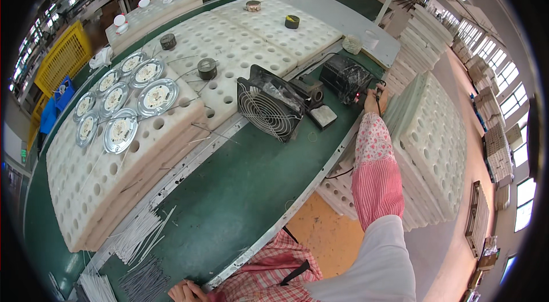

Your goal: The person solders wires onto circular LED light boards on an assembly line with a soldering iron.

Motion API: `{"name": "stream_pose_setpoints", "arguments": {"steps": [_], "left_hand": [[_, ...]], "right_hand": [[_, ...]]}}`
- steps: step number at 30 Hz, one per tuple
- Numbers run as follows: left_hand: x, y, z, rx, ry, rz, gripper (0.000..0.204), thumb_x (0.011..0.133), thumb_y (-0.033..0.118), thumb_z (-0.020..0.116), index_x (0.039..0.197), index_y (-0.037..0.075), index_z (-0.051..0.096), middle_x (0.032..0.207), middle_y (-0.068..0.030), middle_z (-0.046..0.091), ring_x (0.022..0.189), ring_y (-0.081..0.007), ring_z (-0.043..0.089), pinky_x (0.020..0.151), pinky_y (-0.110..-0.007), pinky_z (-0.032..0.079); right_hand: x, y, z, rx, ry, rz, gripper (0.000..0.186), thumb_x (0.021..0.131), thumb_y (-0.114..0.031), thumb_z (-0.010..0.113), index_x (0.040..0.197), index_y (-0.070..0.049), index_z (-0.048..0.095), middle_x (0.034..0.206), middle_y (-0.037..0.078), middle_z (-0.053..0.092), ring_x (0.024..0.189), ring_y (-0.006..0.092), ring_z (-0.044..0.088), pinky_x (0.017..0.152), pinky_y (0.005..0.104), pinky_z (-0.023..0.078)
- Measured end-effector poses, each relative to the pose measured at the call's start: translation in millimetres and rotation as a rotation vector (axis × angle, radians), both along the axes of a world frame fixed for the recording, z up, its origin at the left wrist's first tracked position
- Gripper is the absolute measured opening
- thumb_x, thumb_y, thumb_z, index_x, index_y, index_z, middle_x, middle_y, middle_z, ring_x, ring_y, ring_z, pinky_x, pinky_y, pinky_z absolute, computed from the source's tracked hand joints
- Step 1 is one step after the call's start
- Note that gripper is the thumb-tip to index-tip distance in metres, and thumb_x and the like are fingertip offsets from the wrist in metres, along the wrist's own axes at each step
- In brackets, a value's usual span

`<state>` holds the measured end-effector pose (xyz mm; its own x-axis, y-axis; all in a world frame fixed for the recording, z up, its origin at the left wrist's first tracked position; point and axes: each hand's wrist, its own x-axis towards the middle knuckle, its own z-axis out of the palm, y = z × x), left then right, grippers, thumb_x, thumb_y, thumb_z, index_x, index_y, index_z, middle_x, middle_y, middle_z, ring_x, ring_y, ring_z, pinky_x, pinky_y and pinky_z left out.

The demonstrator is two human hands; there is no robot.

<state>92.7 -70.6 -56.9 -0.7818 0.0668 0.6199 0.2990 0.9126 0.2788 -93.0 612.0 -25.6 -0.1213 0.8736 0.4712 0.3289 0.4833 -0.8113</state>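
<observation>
My right hand [374,100] reaches out to the end of a black box-shaped device [345,78] with a small red light. Its fingers are closed at that end, beside a dark cable; what they pinch is hidden. My left hand [186,291] rests at the near table edge, fingers curled, their contents not visible. Close to it lie bundles of white wires [136,236] and dark grey wires [144,280]. Left of the device stands a black fan [271,104] with a round wire guard. A small dark stand with a pale pad [324,116] sits between them.
Stacked white perforated foam boards [177,136] carry several silver round discs [157,97] with wires. Rolls of tape [207,68] lie on the boards behind. More foam boards [434,147] are stacked right of my arm. A yellow crate [64,59] stands at far left. The green tabletop [229,187] has a metal edge.
</observation>
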Motion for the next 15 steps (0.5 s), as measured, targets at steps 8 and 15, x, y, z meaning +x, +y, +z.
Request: {"name": "stream_pose_setpoints", "arguments": {"steps": [8, 15], "left_hand": [[1.3, 8.3, 1.9, 0.0, 0.012, -0.011, 0.042, 0.093, 0.012, 0.06, 0.057, 0.007, 0.04, 0.059, -0.012, 0.035, 0.056, -0.031, 0.038, 0.059, -0.044, 0.028], [8.1, 2.6, 10.3, -0.045, -0.112, 0.028, 0.021, 0.092, 0.006, 0.053, 0.071, 0.002, 0.055, 0.072, -0.0107, 0.054, 0.074, -0.0294, 0.05, 0.071, -0.042, 0.038]], "right_hand": [[7.0, 7.5, -13.8, 0.061, 0.158, 0.094, 0.033, 0.087, -0.003, 0.066, 0.118, -0.012, 0.058, 0.094, 0.008, 0.067, 0.09, 0.0196, 0.066, 0.083, 0.0339, 0.05], [-26.8, 46.0, -52.6, 0.33, 0.004, 0.047, 0.033, 0.091, -0.024, 0.066, 0.119, -0.008, 0.062, 0.119, 0.014, 0.061, 0.116, 0.0291, 0.056, 0.1, 0.0389, 0.042]]}}
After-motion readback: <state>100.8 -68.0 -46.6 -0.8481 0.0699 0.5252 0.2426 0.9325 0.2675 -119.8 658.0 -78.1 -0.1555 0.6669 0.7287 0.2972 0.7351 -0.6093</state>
